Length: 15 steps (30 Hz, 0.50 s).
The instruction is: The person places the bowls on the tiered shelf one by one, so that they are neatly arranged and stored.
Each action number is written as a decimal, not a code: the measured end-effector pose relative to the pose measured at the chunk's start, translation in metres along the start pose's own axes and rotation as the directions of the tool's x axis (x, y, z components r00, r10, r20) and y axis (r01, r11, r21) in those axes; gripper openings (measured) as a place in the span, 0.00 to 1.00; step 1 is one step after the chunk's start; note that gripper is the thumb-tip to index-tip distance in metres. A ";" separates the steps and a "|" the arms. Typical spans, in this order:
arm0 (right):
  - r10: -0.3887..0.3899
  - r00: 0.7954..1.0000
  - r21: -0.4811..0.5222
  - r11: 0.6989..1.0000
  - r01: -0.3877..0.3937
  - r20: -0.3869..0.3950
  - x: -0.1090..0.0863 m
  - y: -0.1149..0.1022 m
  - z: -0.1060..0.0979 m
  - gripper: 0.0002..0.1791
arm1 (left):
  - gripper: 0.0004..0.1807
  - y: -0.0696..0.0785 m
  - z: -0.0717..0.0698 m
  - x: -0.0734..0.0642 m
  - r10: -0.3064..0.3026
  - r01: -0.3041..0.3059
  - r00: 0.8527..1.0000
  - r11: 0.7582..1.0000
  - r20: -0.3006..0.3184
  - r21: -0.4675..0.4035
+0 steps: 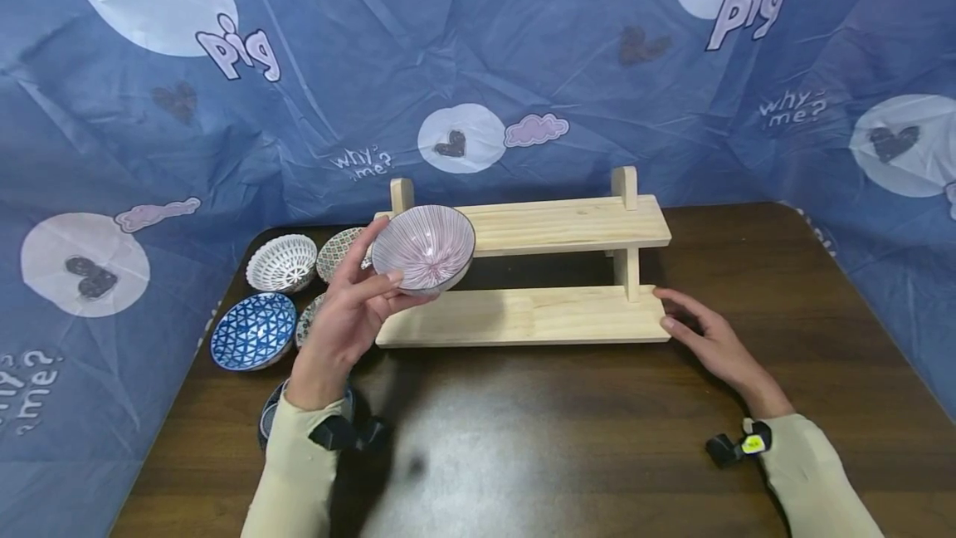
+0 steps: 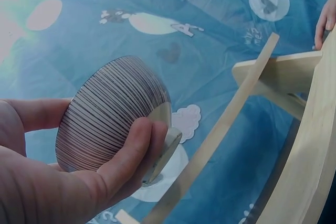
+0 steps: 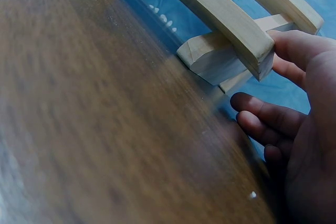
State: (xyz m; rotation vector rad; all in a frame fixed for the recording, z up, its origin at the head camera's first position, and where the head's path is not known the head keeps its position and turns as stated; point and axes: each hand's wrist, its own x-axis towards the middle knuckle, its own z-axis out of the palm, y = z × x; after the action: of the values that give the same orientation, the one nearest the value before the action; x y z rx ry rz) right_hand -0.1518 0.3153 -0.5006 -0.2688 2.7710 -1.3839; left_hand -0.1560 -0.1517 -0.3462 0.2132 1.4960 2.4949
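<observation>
My left hand (image 1: 345, 318) grips a striped bowl (image 1: 426, 243) by its side, in the air before the left end of the wooden two-tier rack (image 1: 538, 318). The bowl is tilted, its pinkish inside facing the head camera; dark lines run down its outside in the left wrist view, where the foot (image 2: 165, 153) also shows. At the rack's other end, my right hand (image 1: 717, 347) touches the end of the lower board with thumb and forefinger. Its other fingers (image 3: 268, 116) are loosely bent beside the board in the right wrist view.
Left of the rack stand a white patterned bowl (image 1: 282, 262), a blue triangle-patterned bowl (image 1: 254, 330) and a lattice-patterned bowl (image 1: 339, 251). My left arm partly hides another patterned bowl and a dark bowl (image 1: 269, 418). Blue printed cloth (image 1: 478, 48) hangs behind the brown table (image 1: 560, 438).
</observation>
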 end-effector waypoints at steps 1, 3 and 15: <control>0.001 1.000 0.000 1.000 -0.001 0.002 0.000 0.000 0.000 0.27 | 0.40 -0.001 0.001 0.002 -0.002 0.002 1.000 1.000 0.000 -0.003; 0.002 1.000 0.001 1.000 -0.002 0.003 0.000 0.000 0.000 0.27 | 0.39 -0.004 0.003 0.007 -0.004 0.004 1.000 1.000 -0.001 -0.010; 0.028 0.999 0.012 1.000 -0.029 0.015 0.001 -0.002 0.000 0.29 | 0.42 -0.016 0.015 0.026 0.000 0.000 0.999 1.000 -0.038 -0.012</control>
State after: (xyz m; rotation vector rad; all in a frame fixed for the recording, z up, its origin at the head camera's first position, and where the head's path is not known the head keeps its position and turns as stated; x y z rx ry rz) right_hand -0.1526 0.3146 -0.4991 -0.2369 2.7425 -1.3868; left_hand -0.1751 -0.1250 -0.3533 0.1651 1.4943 2.5213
